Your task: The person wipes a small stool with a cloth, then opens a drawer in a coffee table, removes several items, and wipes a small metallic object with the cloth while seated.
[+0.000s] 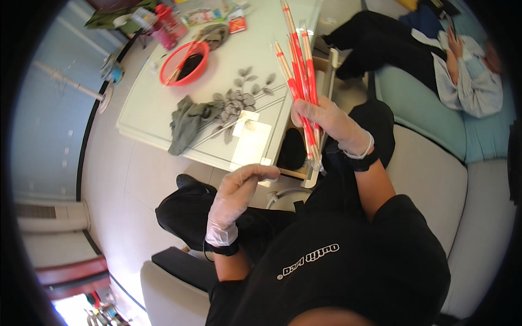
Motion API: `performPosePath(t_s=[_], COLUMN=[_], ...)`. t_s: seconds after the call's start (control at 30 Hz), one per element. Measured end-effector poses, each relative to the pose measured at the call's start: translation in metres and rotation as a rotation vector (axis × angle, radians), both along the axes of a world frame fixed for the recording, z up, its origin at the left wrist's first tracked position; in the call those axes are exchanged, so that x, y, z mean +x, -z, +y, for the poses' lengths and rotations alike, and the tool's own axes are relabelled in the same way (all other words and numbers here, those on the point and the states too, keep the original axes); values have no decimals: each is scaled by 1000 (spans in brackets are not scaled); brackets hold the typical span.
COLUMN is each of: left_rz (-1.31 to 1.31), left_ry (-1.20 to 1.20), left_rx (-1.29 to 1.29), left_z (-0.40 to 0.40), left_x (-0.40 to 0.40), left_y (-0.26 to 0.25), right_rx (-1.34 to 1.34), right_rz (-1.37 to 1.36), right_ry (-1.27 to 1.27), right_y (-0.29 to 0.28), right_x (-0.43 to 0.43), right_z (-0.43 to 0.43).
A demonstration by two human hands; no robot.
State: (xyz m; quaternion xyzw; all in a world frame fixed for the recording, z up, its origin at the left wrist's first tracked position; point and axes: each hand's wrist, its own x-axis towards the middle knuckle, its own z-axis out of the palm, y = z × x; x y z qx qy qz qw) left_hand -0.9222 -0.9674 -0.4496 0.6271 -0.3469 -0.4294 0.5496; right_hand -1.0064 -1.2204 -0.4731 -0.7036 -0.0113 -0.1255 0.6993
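Observation:
My right hand (332,124), in a clear disposable glove, grips a bundle of several paired wooden chopsticks (301,77) in red and clear plastic wrappers. The bundle stands nearly upright in the picture, its upper ends fanned apart. To the lower left, my gloved left hand (240,195) is held over my lap near the table's corner. Its fingers are bent together towards the thumb, and no object shows in them. Below the chopsticks is a pulled-out table drawer (312,179), with a dark object (293,148) inside, partly hidden by the tabletop and bundle.
On the glass-topped table (142,102) lie a grey-green cloth (187,122) and a red bowl (204,61) with dark contents and chopsticks across it. Another cloth (216,36), bottles (169,22) and packets stand farther back. A person (452,69) sits on the sofa (424,142), holding a phone.

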Motion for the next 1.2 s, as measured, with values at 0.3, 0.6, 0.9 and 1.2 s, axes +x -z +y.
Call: performPosePath(t_s=[0.3,0.6,0.9,1.2], left_rz=[-31,-98,-197,-96], left_ry=[-385,-637,-647,-592], left_rx=[-92,-208,-287,-275], left_z=[8,17,-2,-2], left_x=[9,34,60,64], left_y=[24,52,90,86], right_rx=[18,-207,-546,32], right_rz=[379,518,899,1121], right_ry=[171,197,-78,58], right_y=[-15,-12,156,261], right_x=[87,63,44,65], right_z=[-21,-49,11,23])
